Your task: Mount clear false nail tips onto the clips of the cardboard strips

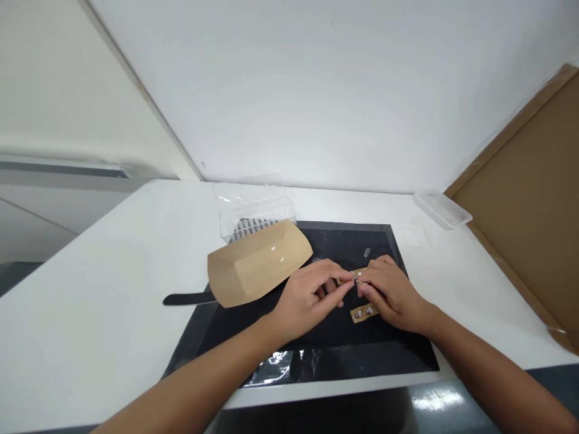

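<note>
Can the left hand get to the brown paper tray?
Probably yes. The left hand is right beside the brown paper tray, with only a strip of black mat between them and nothing in the way. It is holding a small metal bit, though.

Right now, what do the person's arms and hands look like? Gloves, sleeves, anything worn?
The left hand and right hand are bare, with no gloves. The left forearm and right forearm are bare too: no sleeves, watch or bands show, and no cables or markings.
</note>
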### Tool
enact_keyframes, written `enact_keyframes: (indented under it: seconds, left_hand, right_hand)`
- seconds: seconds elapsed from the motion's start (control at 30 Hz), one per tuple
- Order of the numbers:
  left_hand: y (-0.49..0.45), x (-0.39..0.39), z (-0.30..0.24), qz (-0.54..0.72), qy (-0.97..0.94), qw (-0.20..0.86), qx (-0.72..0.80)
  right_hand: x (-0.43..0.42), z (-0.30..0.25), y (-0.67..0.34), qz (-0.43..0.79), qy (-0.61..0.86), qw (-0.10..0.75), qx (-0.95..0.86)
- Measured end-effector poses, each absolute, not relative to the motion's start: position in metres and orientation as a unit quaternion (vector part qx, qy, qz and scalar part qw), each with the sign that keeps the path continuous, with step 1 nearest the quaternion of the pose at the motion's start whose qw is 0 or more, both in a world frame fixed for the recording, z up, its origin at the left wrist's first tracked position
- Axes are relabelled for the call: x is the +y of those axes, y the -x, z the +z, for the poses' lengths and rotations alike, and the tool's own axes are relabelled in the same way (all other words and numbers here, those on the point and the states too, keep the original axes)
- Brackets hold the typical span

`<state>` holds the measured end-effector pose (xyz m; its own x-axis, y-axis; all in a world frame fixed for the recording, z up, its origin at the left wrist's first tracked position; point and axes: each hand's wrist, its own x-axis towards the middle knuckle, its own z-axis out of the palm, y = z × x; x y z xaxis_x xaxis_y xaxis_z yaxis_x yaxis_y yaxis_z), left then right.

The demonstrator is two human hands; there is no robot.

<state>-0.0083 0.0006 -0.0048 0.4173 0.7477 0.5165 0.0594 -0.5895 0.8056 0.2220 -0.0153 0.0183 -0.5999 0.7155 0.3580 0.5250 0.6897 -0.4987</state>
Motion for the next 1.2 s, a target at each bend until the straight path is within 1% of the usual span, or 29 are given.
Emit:
enact_keyframes:
  seconds: [0.2,0.77,1.0,1.2]
  left_hand:
    - [0.007,-0.001,-0.003,0.469,-0.758,0.374,0.257]
    - [0.004,0.001,0.003,0.514,-0.786,0.26,0.225]
    - [0.005,0.001,0.005,0.491,-0.813,0.213,0.229]
    - [0.005,0.001,0.006,0.486,-0.823,0.188,0.226]
  right_hand:
    - [-0.016,0.015,-0.22,0.112,0.33,0.259,-0.901]
    - [-0.017,0.017,-0.217,-0.008,0.319,0.241,-0.917]
    - [-0.019,0.017,-0.216,-0.02,0.318,0.226,-0.92]
    - [-0.018,0.017,-0.217,-0.025,0.317,0.23,-0.92]
